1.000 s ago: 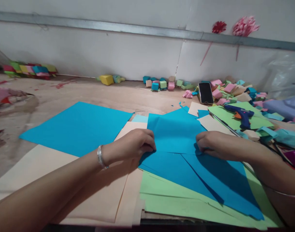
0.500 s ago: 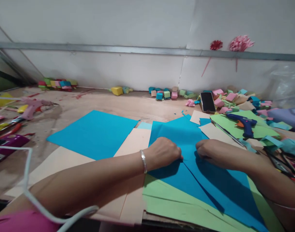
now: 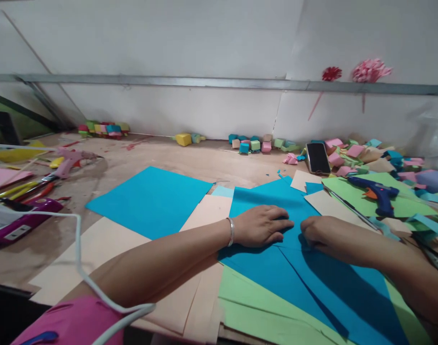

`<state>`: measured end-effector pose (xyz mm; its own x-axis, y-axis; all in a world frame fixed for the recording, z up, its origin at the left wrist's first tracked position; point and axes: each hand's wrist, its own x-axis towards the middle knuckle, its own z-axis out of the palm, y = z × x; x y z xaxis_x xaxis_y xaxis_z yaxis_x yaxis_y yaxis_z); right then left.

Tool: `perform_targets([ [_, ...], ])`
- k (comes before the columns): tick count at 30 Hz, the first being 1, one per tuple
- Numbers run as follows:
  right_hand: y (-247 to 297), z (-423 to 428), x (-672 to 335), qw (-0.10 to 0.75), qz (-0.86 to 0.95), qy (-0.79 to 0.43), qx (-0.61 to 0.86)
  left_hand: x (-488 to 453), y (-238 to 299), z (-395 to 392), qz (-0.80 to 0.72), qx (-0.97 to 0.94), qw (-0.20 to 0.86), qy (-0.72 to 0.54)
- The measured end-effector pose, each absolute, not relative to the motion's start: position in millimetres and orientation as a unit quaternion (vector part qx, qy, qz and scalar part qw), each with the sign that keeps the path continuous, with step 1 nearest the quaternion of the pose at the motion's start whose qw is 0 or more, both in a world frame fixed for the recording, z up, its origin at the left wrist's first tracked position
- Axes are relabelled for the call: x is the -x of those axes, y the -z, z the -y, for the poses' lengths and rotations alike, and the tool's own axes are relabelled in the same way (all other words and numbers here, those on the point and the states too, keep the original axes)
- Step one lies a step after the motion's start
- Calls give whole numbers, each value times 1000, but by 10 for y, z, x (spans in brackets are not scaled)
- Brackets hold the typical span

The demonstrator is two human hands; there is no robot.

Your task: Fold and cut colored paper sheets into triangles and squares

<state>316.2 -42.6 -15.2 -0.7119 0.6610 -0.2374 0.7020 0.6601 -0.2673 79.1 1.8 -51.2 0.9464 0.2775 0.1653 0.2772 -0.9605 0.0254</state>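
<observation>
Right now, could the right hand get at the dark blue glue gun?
Probably yes. The right hand touches the blue paper, and the glue gun lies uncovered on a green sheet beyond the right forearm. Only peach paper and a slim pen-like tool seem to lie between.

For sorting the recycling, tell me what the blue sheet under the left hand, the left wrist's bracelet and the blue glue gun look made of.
Blue sheet: paper or thin card, matte; thin straight edges, no glare.
Bracelet: probably metal, polished; silvery with bright highlights.
Blue glue gun: likely hard plastic, given the moulded-looking body; finish unclear.
</observation>
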Motion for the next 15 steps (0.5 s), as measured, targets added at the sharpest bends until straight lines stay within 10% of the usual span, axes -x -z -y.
perform_targets([
  [15, 57, 471, -3087, 109, -888, 154, -419, -702, 462, -69, -320, -945, 65, -32],
])
